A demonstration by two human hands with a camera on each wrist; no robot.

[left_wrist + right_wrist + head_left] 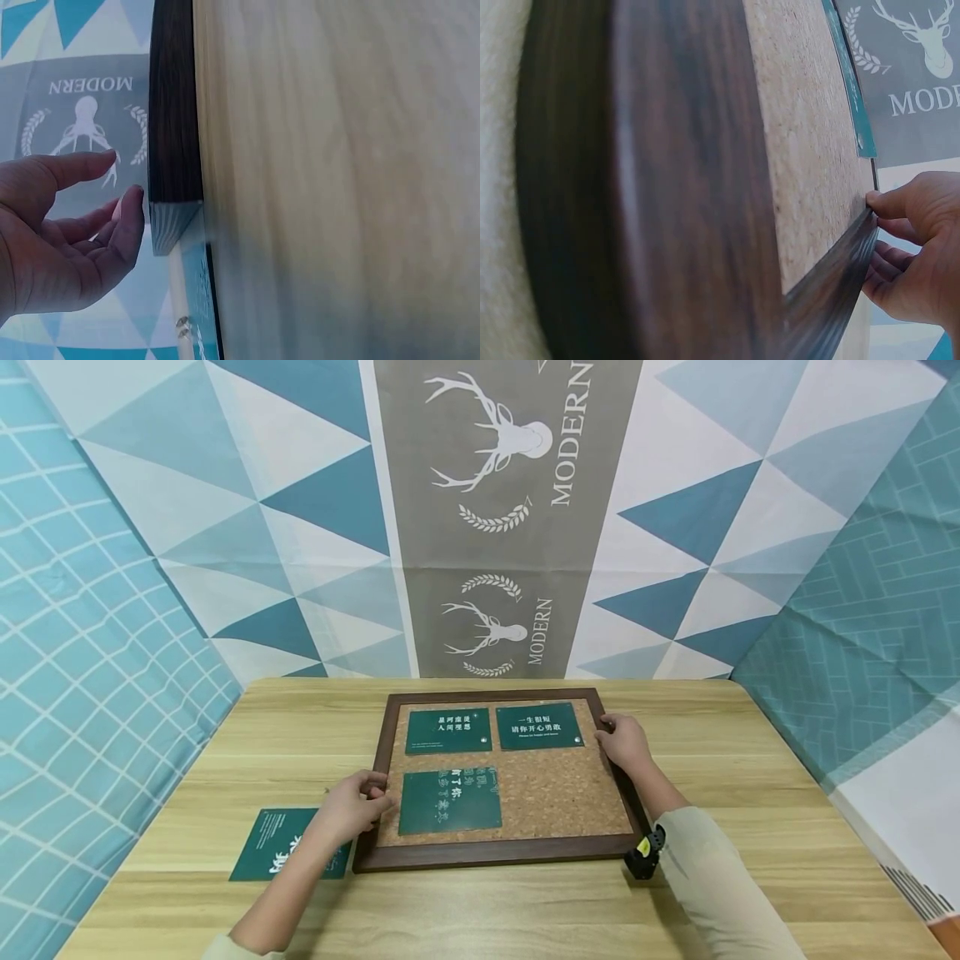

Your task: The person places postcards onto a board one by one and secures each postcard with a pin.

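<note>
A cork board (562,793) in a dark brown wooden frame lies flat on the table. Three green cards sit on its cork: a top left card (448,731), a top right card (540,727) and a lower left card (450,800), all with white writing. My right hand (626,745) holds the frame's right side, thumb on top and fingers along the outer edge (832,281). By the left side of the frame is my left hand (354,810), fingers loosely bent. In the left wrist view a gap shows between that hand (71,240) and the frame (176,105).
Another green card (277,846) lies on the table (480,914) left of the board, partly hidden by my left forearm. A black device with a yellow mark (645,853) is on my right wrist. Behind the table stands a patterned wall covering (510,535).
</note>
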